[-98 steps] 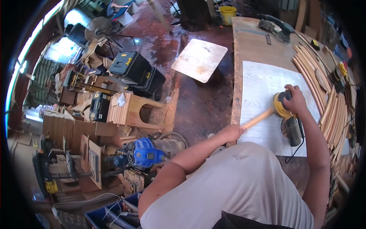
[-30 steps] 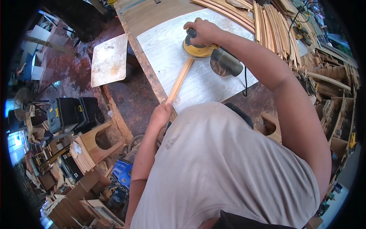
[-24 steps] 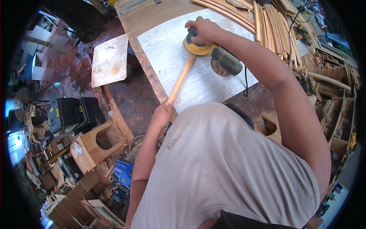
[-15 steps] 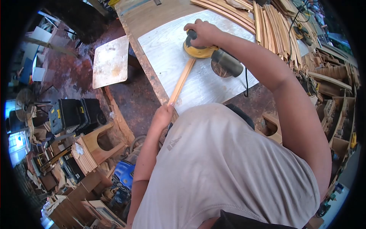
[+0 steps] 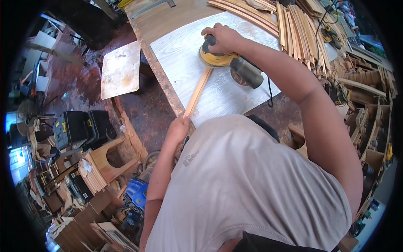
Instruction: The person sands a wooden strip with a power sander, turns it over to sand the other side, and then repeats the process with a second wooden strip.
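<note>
My right hand [image 5: 225,38] grips the top of a yellow and black orbital sander [image 5: 213,58], whose dust canister [image 5: 247,72] sticks out to the right. Under the sander's near edge runs a narrow wood strip [image 5: 198,93]; its far end is hidden by the tool. At the front left edge of the board, my left hand [image 5: 179,127] is closed round the strip's near end. Both strip and sander rest on a pale, whitish board [image 5: 176,54] lying on the workbench.
Several long wood strips [image 5: 296,38] are piled at the back right, near another yellow tool [image 5: 331,37]. A black cord [image 5: 270,94] hangs from the sander side. Left of the bench stand a small square-topped table [image 5: 121,69] and black tool cases [image 5: 75,128]. A blue machine [image 5: 136,192] sits below my left arm.
The sander and my right hand have shifted very slightly left and toward me in view. My left hand keeps hold of the strip's near end.
</note>
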`<state>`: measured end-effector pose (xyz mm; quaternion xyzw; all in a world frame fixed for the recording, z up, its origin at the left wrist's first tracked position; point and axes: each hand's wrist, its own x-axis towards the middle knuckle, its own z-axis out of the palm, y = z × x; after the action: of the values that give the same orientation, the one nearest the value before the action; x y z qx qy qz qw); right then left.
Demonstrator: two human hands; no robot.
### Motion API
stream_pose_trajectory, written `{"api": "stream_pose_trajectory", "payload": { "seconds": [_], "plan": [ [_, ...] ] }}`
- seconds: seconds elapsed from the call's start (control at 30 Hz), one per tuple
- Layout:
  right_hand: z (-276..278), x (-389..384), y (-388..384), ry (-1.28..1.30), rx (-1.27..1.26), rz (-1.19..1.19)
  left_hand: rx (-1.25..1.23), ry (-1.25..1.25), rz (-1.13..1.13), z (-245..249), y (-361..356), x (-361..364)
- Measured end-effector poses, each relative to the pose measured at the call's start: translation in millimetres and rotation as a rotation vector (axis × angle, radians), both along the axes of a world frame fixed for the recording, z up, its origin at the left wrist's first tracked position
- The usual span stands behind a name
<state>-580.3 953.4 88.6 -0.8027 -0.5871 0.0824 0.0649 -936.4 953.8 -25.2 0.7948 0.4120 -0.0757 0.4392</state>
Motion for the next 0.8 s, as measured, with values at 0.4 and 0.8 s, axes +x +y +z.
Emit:
{"api": "stream_pose_trajectory", "payload": {
  "seconds": [0.4, 0.8],
  "plan": [
    [2, 1, 3, -0.085, 0.024, 0.033, -0.009, 0.014, -0.018, -1, 0, 2],
    [2, 1, -1, -0.076, 0.012, -0.019, 0.028, 0.019, -0.033, -7, 1, 1]
  ]
}}
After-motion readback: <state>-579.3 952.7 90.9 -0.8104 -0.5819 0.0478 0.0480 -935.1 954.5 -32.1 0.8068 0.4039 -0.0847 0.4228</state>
